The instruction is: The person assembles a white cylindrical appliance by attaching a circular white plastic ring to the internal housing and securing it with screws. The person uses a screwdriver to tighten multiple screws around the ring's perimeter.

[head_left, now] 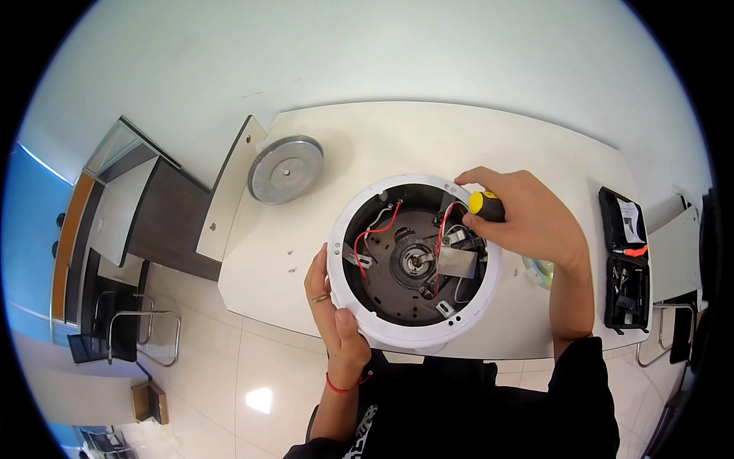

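A round white appliance housing (417,334), probably a rice cooker's body turned over, stands near the table's front edge. Its exposed underside shows a dark metal base (394,287), a red wire (380,233), white wires and a pale flat piece (457,263). My left hand (340,333) grips the housing's left side, thumb near the rim. In my closed right hand (531,214) is a screwdriver (482,203) with a yellow and black handle, held over the upper right rim. I cannot make out its tip.
A round grey metal cover (275,174) lies at the table's back left. Small screws (291,269) are scattered left of the housing. A black tool case (627,260) lies open at the right edge. Beside my right forearm is a partly hidden round, clear item (541,271).
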The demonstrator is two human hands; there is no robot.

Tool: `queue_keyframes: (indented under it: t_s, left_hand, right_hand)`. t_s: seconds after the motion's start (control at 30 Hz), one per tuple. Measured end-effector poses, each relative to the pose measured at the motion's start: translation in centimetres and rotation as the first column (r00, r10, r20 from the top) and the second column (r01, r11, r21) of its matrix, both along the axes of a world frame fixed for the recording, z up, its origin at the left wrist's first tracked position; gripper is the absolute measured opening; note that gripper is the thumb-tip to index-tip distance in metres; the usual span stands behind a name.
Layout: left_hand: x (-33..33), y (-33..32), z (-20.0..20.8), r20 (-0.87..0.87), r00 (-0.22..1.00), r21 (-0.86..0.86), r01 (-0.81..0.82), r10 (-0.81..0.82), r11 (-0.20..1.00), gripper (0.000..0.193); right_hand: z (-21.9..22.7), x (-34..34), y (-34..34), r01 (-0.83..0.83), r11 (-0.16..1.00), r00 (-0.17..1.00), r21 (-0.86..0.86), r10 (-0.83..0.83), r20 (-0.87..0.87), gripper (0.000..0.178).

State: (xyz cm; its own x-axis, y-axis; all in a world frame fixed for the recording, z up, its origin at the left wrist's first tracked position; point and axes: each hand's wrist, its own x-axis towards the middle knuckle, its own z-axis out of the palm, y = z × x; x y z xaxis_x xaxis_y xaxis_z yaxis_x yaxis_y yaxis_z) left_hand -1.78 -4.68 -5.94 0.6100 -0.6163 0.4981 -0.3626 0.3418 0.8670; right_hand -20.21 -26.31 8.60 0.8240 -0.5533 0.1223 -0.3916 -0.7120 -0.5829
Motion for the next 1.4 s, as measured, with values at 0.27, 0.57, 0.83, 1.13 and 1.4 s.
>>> queue_keyframes:
  t_s: [0.27,0.57,0.83,1.13,1.4]
  left_hand:
    - [0.2,-0.1,0.6,-0.002,1.000,-0.003,0.008,-0.008,1.000,0.084]
    - [0.7,-0.4,1.1,-0.001,1.000,0.019,0.009,-0.009,1.000,0.083]
    - [0.8,-0.4,0.7,0.009,1.000,0.013,-0.005,0.005,1.000,0.082]
    - [0.7,-0.7,1.1,0.000,1.000,0.007,0.005,-0.005,1.000,0.083]
    - [0.9,-0.6,0.7,0.020,1.000,0.008,-0.012,0.012,1.000,0.084]
  right_hand:
    - [-0.7,0.0,-0.3,-0.010,1.000,0.999,0.000,0.010,0.039,0.037]
    - [0.0,0.1,0.2,0.023,1.000,1.000,-0.012,-0.023,0.015,0.035]
    - [0.4,0.3,0.2,0.027,1.000,0.999,-0.008,-0.028,-0.020,0.034]
    - [-0.9,0.2,-0.2,0.009,0.998,0.998,-0.069,-0.005,0.055,0.035]
    - [0.5,0.3,0.4,0.028,1.000,0.999,0.005,-0.028,-0.046,0.035]
